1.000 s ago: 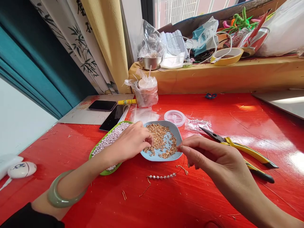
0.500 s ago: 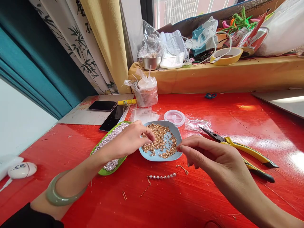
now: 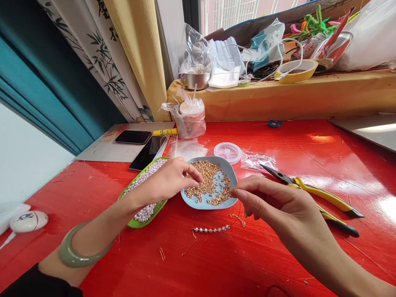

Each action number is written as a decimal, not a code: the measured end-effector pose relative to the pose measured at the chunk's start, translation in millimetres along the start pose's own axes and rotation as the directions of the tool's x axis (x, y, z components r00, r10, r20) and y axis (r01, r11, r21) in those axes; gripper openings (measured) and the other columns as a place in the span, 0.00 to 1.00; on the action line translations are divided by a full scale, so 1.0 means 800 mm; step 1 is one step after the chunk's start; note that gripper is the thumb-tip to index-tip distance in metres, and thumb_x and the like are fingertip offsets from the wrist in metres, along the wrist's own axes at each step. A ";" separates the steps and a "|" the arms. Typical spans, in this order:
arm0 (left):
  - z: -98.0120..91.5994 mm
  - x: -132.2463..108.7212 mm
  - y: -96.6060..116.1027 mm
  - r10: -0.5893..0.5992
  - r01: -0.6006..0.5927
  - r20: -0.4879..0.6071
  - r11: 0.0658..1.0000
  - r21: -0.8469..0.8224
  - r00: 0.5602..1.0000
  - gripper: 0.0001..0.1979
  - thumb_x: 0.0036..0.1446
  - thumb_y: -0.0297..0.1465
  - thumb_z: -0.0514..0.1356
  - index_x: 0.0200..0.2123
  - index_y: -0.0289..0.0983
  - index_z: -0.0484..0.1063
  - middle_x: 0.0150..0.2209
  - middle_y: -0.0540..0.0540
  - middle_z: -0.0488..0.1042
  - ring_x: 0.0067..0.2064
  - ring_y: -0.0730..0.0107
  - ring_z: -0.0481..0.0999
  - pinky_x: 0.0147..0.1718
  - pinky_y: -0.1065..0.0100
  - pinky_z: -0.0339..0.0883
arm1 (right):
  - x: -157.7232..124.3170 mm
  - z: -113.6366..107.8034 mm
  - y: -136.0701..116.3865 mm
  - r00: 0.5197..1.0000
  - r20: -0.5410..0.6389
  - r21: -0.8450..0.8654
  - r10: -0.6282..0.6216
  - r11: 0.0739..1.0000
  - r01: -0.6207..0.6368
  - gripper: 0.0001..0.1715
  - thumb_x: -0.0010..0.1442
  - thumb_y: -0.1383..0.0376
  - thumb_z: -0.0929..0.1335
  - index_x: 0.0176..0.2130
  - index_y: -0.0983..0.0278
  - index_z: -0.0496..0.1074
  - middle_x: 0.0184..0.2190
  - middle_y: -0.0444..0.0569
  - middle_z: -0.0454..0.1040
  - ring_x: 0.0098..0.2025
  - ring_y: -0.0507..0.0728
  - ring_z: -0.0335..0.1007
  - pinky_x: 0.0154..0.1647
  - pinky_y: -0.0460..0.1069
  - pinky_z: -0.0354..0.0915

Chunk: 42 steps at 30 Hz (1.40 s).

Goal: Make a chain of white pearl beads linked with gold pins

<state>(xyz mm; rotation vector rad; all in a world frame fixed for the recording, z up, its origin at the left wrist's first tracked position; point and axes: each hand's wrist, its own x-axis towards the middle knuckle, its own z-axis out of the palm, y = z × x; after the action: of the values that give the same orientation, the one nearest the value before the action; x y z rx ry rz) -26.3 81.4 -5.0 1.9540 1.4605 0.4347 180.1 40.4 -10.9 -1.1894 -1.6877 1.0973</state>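
Strand of pale pearls (image 3: pixel 212 229) lies flat on the red table (image 3: pixel 123 264), on the near side of the blue plate (image 3: pixel 193 203), with gold chain (image 3: pixel 189 247) trailing from its left end and another chain (image 3: pixel 237 219) by its right. Thin thread (image 3: pixel 239 206) rises from near that right end to the right hand (image 3: pixel 275 198), whose thumb and forefinger pinch it beside the plate's rim, probably to hold it steady and close to the gold beads (image 3: pixel 202 173). The left hand (image 3: pixel 173 177) reaches over the plate, thumb and forefinger tips nearly meeting above those beads; whether a bead sits between them I cannot tell. Its forearm (image 3: pixel 123 210) crosses the green tray (image 3: pixel 161 207) of loose pearls (image 3: pixel 145 212), which stands just left of the plate, presumably so the supplies are within short reach. The plate's raised rim likely keeps the tiny beads from rolling off.

Counted: 2 hands, 1 plate, 1 tray, 1 strand with about 8 pearls, too small to number surely, and 2 visible lengths of chain; the loose beads are too many to count. Farther out are 1 pair of pliers (image 3: pixel 324 196), partly behind the right hand, 1 round lid (image 3: pixel 228 152), 1 glue stick (image 3: pixel 165 132), 1 phone (image 3: pixel 133 137) and 1 tablet (image 3: pixel 147 153).
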 end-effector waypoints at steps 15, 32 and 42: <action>0.009 -0.001 0.001 0.045 -0.003 -0.112 0.937 0.349 0.993 0.07 0.53 0.32 0.58 0.32 0.39 0.77 0.31 0.46 0.70 0.39 0.60 0.68 0.38 0.59 0.62 | 0.000 0.001 -0.001 1.000 -0.006 0.014 -0.024 1.000 0.024 0.09 0.55 0.63 0.67 0.26 0.62 0.73 0.22 0.42 0.70 0.22 0.49 0.61 0.21 0.43 0.59; 0.090 -0.002 0.027 0.603 -0.608 0.169 0.664 0.434 0.779 0.08 0.55 0.24 0.53 0.34 0.37 0.72 0.42 0.43 0.68 0.50 0.56 0.59 0.48 0.58 0.58 | -0.009 0.003 -0.011 0.989 0.015 0.113 -0.149 0.983 0.147 0.09 0.55 0.67 0.66 0.25 0.64 0.72 0.23 0.45 0.73 0.26 0.52 0.66 0.26 0.46 0.62; 0.080 0.004 0.039 0.559 -0.612 0.265 0.640 0.465 0.786 0.07 0.54 0.24 0.55 0.34 0.38 0.71 0.44 0.44 0.70 0.51 0.56 0.60 0.56 0.48 0.46 | -0.011 0.002 -0.013 0.983 0.009 0.123 -0.184 0.976 0.182 0.09 0.55 0.68 0.66 0.25 0.63 0.72 0.24 0.44 0.73 0.27 0.52 0.68 0.28 0.45 0.64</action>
<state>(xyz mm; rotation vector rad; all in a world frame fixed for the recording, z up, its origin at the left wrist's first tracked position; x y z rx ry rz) 36.4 60.0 -31.3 2.8759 0.8833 0.2015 178.1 29.4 -3.0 -0.9291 -1.6838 1.0841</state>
